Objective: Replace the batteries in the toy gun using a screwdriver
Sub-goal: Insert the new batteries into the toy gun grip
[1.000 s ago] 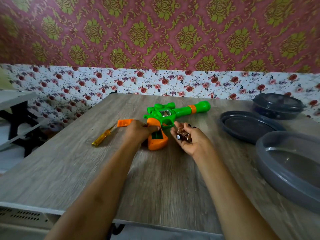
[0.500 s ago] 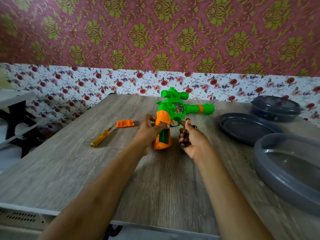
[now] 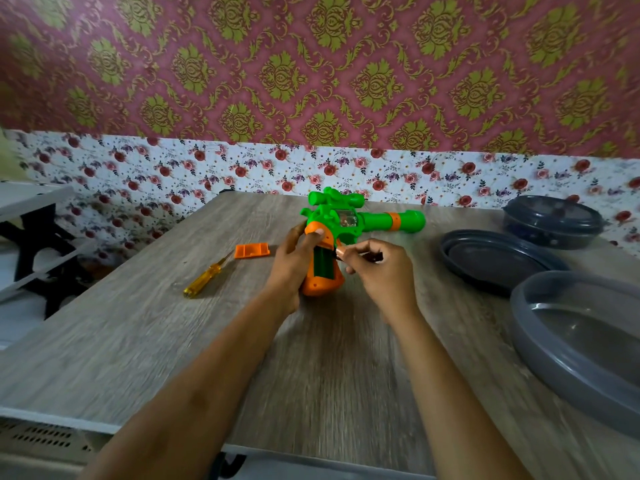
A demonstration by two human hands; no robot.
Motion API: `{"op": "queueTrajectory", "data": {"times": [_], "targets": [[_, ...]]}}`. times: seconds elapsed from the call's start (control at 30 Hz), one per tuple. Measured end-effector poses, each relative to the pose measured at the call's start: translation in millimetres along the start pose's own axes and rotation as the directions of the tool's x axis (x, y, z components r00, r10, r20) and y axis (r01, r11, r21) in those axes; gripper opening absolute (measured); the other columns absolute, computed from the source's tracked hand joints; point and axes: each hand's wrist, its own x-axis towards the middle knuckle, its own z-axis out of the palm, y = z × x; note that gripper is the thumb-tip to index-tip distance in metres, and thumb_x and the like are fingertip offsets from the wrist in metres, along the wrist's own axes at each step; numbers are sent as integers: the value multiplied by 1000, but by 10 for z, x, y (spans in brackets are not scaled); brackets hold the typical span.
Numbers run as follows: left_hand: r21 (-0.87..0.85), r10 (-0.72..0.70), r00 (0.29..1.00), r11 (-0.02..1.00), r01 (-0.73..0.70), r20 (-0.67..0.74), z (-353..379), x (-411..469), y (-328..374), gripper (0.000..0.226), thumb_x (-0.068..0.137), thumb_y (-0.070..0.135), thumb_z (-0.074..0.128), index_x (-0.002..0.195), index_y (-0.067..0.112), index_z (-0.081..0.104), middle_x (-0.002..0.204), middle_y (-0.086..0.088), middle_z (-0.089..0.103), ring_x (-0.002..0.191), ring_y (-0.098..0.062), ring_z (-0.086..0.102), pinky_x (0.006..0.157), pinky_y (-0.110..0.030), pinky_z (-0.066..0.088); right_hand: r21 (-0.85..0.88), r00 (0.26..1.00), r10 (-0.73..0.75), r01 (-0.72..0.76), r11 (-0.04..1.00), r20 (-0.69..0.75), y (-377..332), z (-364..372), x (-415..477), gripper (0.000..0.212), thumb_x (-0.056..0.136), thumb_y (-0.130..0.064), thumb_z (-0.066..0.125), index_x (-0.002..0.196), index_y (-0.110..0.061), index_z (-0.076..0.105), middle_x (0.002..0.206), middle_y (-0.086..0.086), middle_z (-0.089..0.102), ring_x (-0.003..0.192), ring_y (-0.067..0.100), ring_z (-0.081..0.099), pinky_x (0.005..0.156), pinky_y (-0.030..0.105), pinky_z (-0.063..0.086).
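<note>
In the head view, the toy gun (image 3: 346,220) is near the middle of the wooden worktop (image 3: 329,375), a little toward the far edge. It stands upright on the bottom of its orange grip, and its green barrel points to the right. The battery compartment in the grip is open and faces the camera, and its inside is dark green.

The left hand (image 3: 294,261) holds the grip from the left side. Its fingers are curled round the orange plastic and the thumb lies on the upper part of the grip.

The right hand (image 3: 377,271) is just beside the grip on the right. Its fingers are clenched round a battery (image 3: 341,252), and the copper-coloured end of the battery touches the edge of the open compartment. Something dark also shows between these fingers, but I cannot tell what it is.

The orange battery cover (image 3: 251,251) lies flat on the worktop to the left of the gun. The yellow screwdriver (image 3: 207,276) lies near it, with its tip toward the cover.

On the right side of the worktop there is a dark grey lid (image 3: 495,261), a closed dark container (image 3: 554,221) behind it, and a large grey bowl (image 3: 571,341) nearer to the camera.
</note>
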Motion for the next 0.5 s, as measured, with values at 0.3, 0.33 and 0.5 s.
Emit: {"op": "queueTrajectory", "data": {"times": [0.3, 0.33, 0.5], "targets": [[-68, -21, 999, 998, 19, -26, 14, -5, 17, 45, 90, 28, 60, 133, 24, 49, 121, -7, 60, 98, -23, 62, 66, -30, 51, -259, 961, -252, 274, 926, 115, -66, 20, -61, 17, 82, -14, 63, 95, -11, 73, 94, 7, 73, 84, 19, 67, 74, 29, 52], [-78, -22, 999, 997, 20, -25, 13, -1, 16, 46, 90, 28, 60, 134, 25, 48, 120, -7, 60, 97, -22, 62, 66, -30, 51, -269, 959, -251, 277, 923, 130, -65, 11, -59, 18, 82, -13, 62, 97, -11, 72, 95, 8, 72, 84, 20, 66, 74, 29, 52], [-92, 2, 1000, 996, -3, -10, 25, -17, 24, 43, 91, 23, 58, 134, 22, 48, 112, -4, 60, 82, -11, 61, 62, -26, 50, -288, 963, -261, 268, 919, 65, -69, -29, -59, 14, 79, -15, 66, 94, -13, 65, 88, 7, 71, 78, 19, 65, 66, 31, 52]]}}
